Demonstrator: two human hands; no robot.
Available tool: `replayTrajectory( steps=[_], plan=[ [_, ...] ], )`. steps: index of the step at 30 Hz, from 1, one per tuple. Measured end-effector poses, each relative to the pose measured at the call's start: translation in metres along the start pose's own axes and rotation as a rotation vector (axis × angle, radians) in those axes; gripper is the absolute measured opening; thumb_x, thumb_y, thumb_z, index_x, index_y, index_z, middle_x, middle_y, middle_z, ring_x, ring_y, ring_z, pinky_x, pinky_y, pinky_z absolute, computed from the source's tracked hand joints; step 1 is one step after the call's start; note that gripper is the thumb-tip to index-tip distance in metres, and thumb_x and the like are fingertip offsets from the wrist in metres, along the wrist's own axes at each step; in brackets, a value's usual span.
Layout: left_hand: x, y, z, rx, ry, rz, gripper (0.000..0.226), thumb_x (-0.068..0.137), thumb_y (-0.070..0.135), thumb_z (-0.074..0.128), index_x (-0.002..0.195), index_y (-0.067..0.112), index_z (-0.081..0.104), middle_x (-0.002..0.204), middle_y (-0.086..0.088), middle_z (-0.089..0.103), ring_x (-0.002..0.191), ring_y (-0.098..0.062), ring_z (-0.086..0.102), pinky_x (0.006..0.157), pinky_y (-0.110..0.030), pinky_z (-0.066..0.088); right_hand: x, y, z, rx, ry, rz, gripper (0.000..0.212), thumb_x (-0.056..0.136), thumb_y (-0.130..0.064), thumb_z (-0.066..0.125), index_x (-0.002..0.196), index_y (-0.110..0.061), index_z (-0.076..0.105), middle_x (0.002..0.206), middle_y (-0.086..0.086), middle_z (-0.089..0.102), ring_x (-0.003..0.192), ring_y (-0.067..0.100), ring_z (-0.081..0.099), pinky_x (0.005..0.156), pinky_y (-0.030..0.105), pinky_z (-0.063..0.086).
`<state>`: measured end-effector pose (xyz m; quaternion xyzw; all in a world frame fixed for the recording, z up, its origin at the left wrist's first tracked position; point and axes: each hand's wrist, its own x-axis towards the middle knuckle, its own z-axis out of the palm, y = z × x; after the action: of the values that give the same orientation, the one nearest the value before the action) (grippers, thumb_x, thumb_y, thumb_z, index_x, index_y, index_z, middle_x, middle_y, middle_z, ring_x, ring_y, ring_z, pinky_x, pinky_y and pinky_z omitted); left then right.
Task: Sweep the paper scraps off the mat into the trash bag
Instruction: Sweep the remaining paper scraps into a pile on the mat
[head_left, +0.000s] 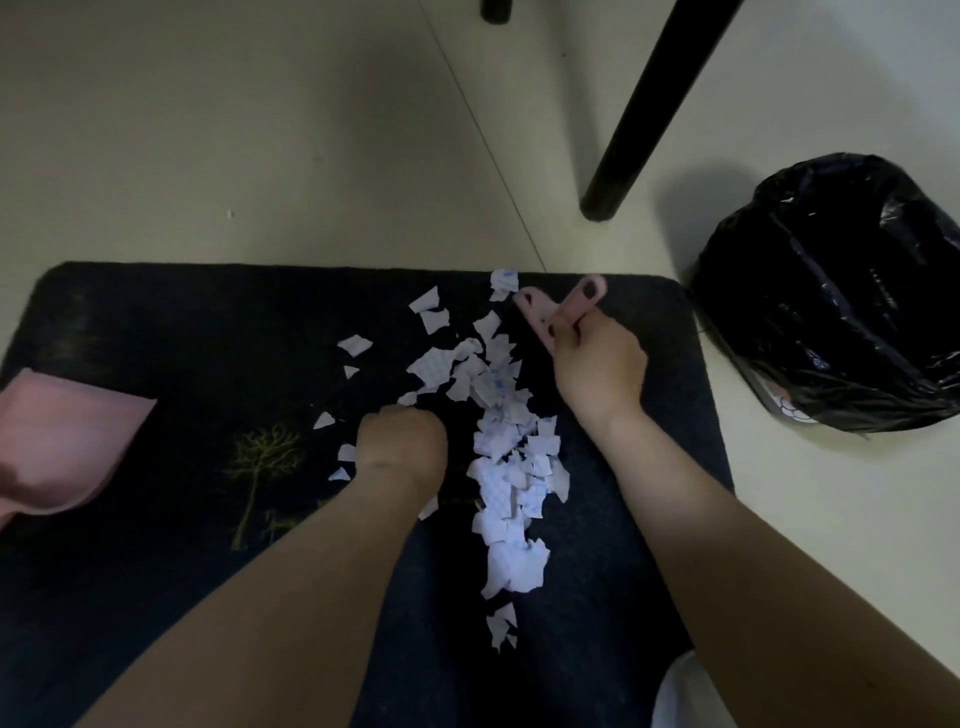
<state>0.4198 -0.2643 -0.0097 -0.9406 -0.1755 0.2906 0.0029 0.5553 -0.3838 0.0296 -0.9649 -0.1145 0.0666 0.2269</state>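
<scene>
Head view: the paper scraps (498, 447) lie in a band from centre to 12 o'clock on the dark mat (156, 322). The left hand (402, 449), fingers curled, presses on the mat among them; whether it holds any I cannot tell. The right hand (597, 364) grips pink handles (558, 306). The trash bag (831, 291) sits off the mat at 2 o'clock, a pink dustpan (62, 447) at 9 o'clock

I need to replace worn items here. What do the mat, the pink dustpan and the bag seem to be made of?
Mat: dark, matte, fuzzy-looking surface, probably low-pile fabric.
Pink dustpan: smooth, even-coloured, looks like moulded plastic.
Trash bag: black, thin, crinkled film with glossy highlights, likely plastic.
</scene>
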Motion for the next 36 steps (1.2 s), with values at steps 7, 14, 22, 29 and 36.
replayTrajectory(
  steps=[7,14,22,29,36],
  plan=[
    [0.010,-0.010,-0.004,-0.066,-0.042,0.017,0.025,0.097,0.008,0.039,0.100,0.006,0.064,0.117,-0.006,0.062,0.109,-0.020,0.059,0.088,-0.026,0.047,0.059,-0.003,-0.001,-0.102,0.089,0.023,0.045,0.101,-0.035,0.033,0.108,-0.002,0.063,0.109,0.019,0.065,0.101,0.035,0.061,0.076,0.034,0.042],
    [0.012,-0.013,-0.013,-0.115,-0.097,-0.009,0.028,0.098,0.011,0.039,0.112,0.006,0.062,0.120,-0.007,0.061,0.111,-0.020,0.058,0.089,-0.025,0.047,0.048,-0.024,0.020,-0.219,-0.238,-0.138,0.037,0.101,-0.033,0.035,0.106,-0.008,0.062,0.105,0.014,0.068,0.092,0.028,0.063,0.070,0.028,0.039],
    [0.009,-0.016,-0.012,-0.098,-0.218,-0.003,0.032,0.100,0.013,0.039,0.127,0.006,0.055,0.134,-0.009,0.054,0.123,-0.021,0.051,0.101,-0.028,0.042,0.028,-0.027,-0.011,-0.087,-0.277,-0.236,0.037,0.098,-0.035,0.042,0.113,-0.011,0.065,0.107,0.012,0.067,0.098,0.029,0.062,0.077,0.033,0.045],
    [0.008,-0.018,-0.016,-0.123,-0.261,-0.005,0.033,0.100,0.013,0.040,0.128,0.003,0.053,0.135,-0.010,0.052,0.124,-0.022,0.050,0.102,-0.030,0.042,0.068,-0.044,0.017,-0.195,-0.186,-0.127,0.026,0.098,-0.021,0.047,0.107,0.000,0.060,0.107,0.017,0.065,0.099,0.032,0.063,0.072,0.029,0.043],
    [0.005,-0.019,-0.018,-0.113,-0.245,0.006,0.032,0.099,0.013,0.041,0.126,0.003,0.054,0.133,-0.010,0.054,0.122,-0.022,0.052,0.099,-0.029,0.043,0.044,-0.057,0.017,-0.249,-0.495,-0.384,0.039,0.099,-0.041,0.041,0.119,-0.013,0.061,0.113,0.011,0.065,0.090,0.020,0.057,0.072,0.027,0.038]
  ],
)
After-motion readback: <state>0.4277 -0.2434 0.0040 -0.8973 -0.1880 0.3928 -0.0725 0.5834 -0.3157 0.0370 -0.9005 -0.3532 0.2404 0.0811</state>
